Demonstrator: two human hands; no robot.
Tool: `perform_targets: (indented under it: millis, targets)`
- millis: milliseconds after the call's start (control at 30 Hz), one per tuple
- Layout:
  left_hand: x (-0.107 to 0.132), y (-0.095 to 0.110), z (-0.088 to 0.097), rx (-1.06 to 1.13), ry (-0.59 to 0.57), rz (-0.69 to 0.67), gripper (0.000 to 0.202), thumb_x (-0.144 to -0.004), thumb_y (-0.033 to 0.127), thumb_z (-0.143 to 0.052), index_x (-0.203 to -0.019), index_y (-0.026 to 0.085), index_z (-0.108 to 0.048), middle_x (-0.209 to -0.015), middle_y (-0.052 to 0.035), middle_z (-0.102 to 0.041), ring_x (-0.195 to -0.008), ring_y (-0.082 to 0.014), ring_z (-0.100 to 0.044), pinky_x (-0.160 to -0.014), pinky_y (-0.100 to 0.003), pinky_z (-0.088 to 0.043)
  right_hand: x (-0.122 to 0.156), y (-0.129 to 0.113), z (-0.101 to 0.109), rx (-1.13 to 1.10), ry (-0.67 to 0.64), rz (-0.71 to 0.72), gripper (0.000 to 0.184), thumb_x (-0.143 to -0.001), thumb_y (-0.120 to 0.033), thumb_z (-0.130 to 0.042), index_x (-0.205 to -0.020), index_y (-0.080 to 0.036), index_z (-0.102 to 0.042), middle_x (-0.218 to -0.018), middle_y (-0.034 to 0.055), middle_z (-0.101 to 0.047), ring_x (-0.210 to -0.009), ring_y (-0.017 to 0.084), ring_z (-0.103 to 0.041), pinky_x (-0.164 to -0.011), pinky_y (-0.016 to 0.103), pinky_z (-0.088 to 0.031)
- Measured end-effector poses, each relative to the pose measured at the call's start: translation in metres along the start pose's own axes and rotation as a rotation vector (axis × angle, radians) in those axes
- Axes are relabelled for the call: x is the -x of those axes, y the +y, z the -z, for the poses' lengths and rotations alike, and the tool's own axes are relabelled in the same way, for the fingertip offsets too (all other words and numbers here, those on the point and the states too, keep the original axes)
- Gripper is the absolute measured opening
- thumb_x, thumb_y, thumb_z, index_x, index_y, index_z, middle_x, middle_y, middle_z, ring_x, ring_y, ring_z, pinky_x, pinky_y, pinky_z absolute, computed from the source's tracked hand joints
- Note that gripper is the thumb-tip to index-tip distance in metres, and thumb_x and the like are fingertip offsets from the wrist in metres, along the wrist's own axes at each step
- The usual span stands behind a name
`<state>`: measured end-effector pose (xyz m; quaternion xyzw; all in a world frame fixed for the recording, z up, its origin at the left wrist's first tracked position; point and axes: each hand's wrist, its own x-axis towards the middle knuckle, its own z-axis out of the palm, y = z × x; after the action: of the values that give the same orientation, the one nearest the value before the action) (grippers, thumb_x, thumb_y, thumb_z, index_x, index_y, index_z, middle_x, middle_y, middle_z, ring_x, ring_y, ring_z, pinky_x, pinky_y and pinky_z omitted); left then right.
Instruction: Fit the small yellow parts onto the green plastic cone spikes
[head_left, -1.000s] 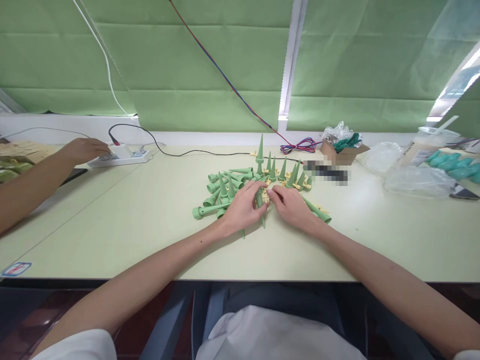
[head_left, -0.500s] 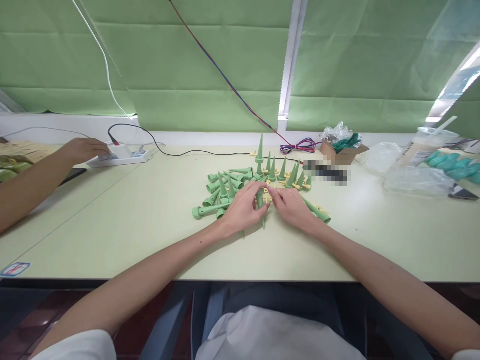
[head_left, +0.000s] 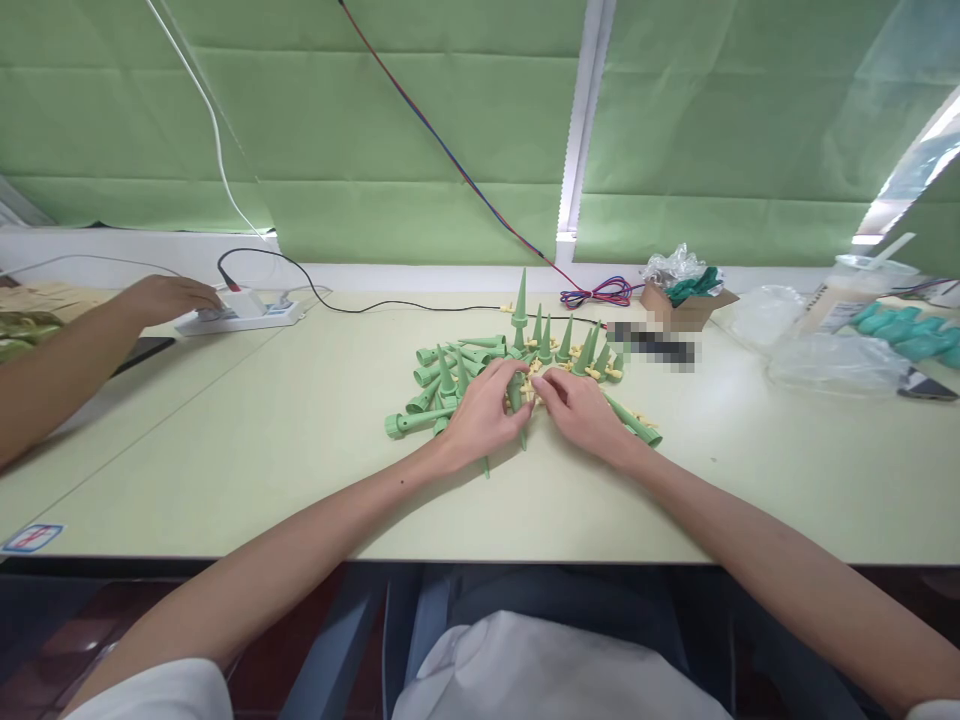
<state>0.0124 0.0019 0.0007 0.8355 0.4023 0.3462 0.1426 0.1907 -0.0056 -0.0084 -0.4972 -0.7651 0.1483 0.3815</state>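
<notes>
My left hand (head_left: pixel 480 415) is closed around a green plastic watering spike (head_left: pixel 515 396), its pointed end slanting down toward me below the fingers. Thumb and forefinger of my right hand (head_left: pixel 581 412) are pinched together close beside its top; whatever they grip is too small to make out. Small yellow valves (head_left: pixel 598 373) show around and behind my fingertips. Left of my left hand lie several loose green spikes (head_left: pixel 420 421) in a heap. Behind my hands, several spikes with valves stand point up, the tallest spike (head_left: pixel 520 305) at the back.
On the left, another person's hand (head_left: pixel 169 298) reaches to a white power strip (head_left: pixel 281 316). A black cable runs along the back of the table (head_left: pixel 300 480). A small cardboard box (head_left: pixel 679 310), coiled red-blue wire (head_left: pixel 600 292), and a drink cup (head_left: pixel 832 295) with plastic bags are at the right.
The spike in my left hand has shifted slightly up and left. My right fingertips have moved a little apart from my left fingers. The other person's hand is nearly unchanged.
</notes>
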Motion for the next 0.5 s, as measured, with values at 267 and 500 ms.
perform_targets:
  millis: [267,500]
  targets:
    - [0.0005,-0.0017,-0.0011,-0.001,-0.005,0.012,0.033,-0.086,0.023,-0.057,-0.118,0.019,-0.053,-0.117,-0.0060,-0.061,-0.055,-0.0084,-0.051,-0.065,-0.030,-0.048,0.0019,-0.0034,0.0011,-0.105,-0.023,0.055,0.009,-0.096,-0.026,-0.050,-0.092,-0.020,-0.056,-0.080,0.0025,-0.066,-0.068,0.017,-0.057,-0.067,0.029,-0.041]
    - [0.0003,-0.0008,-0.0007,-0.007,-0.009,0.008,0.033,-0.085,0.022,-0.057,-0.118,0.019,-0.053,-0.116,-0.0064,-0.061,-0.057,-0.0093,-0.051,-0.064,-0.029,-0.047,0.0012,-0.0028,0.0010,-0.100,-0.022,0.062,0.009,-0.095,-0.024,-0.050,-0.090,-0.020,-0.057,-0.080,0.0027,-0.065,-0.071,0.017,-0.058,-0.069,0.029,-0.041]
